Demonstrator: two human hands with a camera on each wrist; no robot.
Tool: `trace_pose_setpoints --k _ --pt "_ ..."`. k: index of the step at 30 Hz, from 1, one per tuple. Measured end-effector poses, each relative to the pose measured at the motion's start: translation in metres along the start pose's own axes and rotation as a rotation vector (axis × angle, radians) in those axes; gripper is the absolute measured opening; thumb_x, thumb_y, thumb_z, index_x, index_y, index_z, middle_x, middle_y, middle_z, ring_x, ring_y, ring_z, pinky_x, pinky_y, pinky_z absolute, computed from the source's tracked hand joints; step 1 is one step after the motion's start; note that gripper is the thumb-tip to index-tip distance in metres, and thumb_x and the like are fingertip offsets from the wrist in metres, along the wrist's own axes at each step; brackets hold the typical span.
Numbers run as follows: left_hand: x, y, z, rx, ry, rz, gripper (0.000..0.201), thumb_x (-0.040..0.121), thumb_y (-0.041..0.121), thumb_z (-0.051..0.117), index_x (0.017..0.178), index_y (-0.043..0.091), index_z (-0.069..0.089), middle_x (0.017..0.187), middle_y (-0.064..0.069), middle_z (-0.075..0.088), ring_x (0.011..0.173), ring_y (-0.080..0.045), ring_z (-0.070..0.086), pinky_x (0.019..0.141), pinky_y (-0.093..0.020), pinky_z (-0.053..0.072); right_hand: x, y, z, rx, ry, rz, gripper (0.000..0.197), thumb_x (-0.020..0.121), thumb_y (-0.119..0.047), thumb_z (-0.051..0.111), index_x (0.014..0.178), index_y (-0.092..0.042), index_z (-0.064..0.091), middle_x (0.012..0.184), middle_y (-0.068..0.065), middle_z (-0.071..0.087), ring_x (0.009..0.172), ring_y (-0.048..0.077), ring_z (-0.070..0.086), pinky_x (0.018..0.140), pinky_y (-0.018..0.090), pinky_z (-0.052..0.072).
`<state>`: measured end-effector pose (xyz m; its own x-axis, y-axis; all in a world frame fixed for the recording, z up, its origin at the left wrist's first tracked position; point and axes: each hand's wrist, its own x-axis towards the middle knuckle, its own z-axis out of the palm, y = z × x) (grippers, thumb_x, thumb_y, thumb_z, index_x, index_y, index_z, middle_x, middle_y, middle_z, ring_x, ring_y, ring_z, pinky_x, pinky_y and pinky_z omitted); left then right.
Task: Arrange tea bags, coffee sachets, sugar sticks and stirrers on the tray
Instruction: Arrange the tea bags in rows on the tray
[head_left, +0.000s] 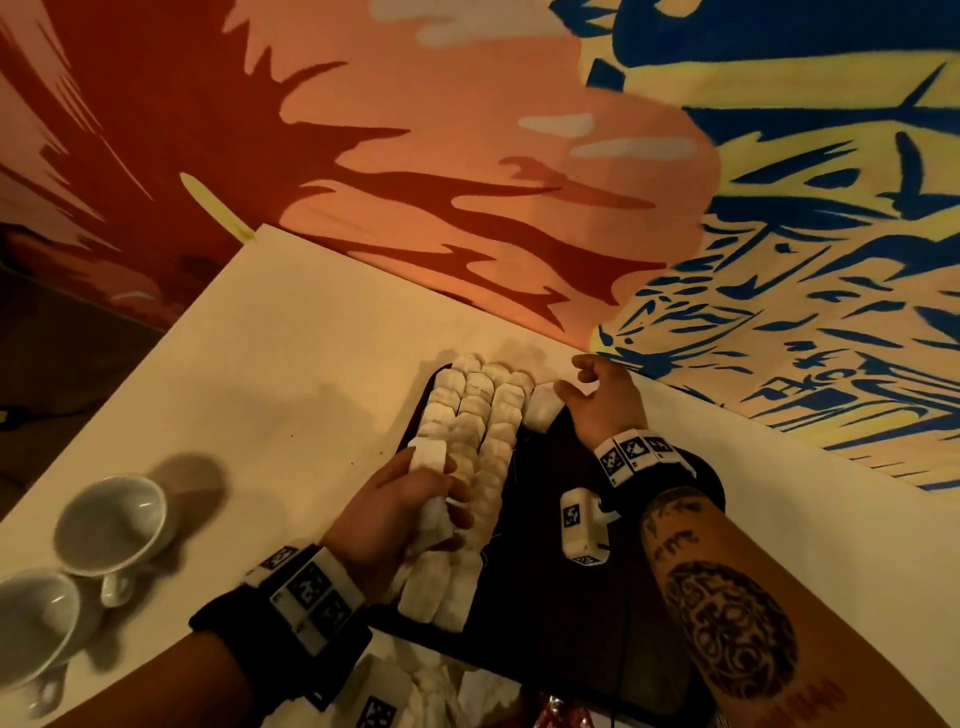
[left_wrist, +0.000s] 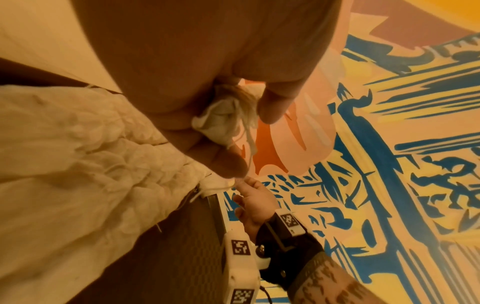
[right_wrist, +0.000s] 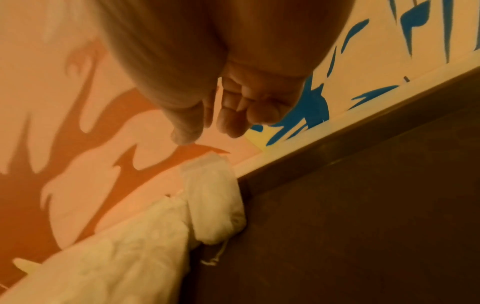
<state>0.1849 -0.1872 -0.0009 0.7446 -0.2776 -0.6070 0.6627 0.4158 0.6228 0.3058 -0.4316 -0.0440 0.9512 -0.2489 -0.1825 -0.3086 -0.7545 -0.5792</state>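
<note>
A dark tray (head_left: 550, 597) lies on the white table, with overlapping rows of white tea bags (head_left: 478, 415) along its left half. Over the near part of these rows, my left hand (head_left: 415, 499) grips a small stack of tea bags (head_left: 431, 483); the left wrist view shows the bunch (left_wrist: 223, 119) with strings hanging between thumb and fingers. My right hand (head_left: 597, 395) hovers at the tray's far end, fingers loosely curled and holding nothing. Just below it a single tea bag (right_wrist: 215, 201) leans against the tray's far rim, starting a new row beside the others (right_wrist: 116, 257).
Two white cups (head_left: 111, 519) (head_left: 31, 623) lie on the table (head_left: 285, 338) to the left. A painted wall runs right behind the tray. Loose tea bags (head_left: 431, 680) and a red packet (head_left: 556, 714) sit at the near edge. The tray's right half (right_wrist: 363, 205) is bare.
</note>
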Motion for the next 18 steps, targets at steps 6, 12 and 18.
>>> trace_pose_setpoints --k 6,12,18 --pt "-0.004 -0.007 0.023 -0.014 -0.023 -0.011 0.016 0.101 0.009 0.042 0.101 0.005 0.057 0.071 -0.007 0.063 0.059 -0.021 0.061 0.057 -0.033 0.054 -0.065 -0.011 -0.03 0.137 0.063 -0.108 0.02 0.093 -0.025 0.066 0.112 -0.029 0.064 0.107 -0.007 0.061 0.079 -0.001 0.055 0.07 0.007 0.038" --pt "-0.015 -0.015 0.044 0.042 -0.007 -0.011 0.015 0.1 0.018 0.05 0.105 0.007 0.059 0.085 -0.015 0.062 0.068 -0.026 0.062 0.056 -0.033 0.054 -0.135 -0.011 -0.045 0.24 -0.016 -0.114 0.016 0.091 -0.024 0.069 0.106 -0.031 0.066 0.1 -0.015 0.066 0.088 -0.012 0.057 0.073 0.0 0.04" --pt "-0.027 -0.02 0.064 -0.058 -0.017 -0.103 0.049 0.1 0.048 0.043 0.131 0.014 0.06 0.134 -0.02 0.06 0.123 -0.032 0.059 0.113 -0.049 0.038 -0.188 -0.02 -0.04 0.463 -0.24 -0.158 0.026 0.084 -0.032 0.078 0.102 -0.044 0.063 0.104 -0.014 0.069 0.095 -0.003 0.065 0.084 0.015 0.05"
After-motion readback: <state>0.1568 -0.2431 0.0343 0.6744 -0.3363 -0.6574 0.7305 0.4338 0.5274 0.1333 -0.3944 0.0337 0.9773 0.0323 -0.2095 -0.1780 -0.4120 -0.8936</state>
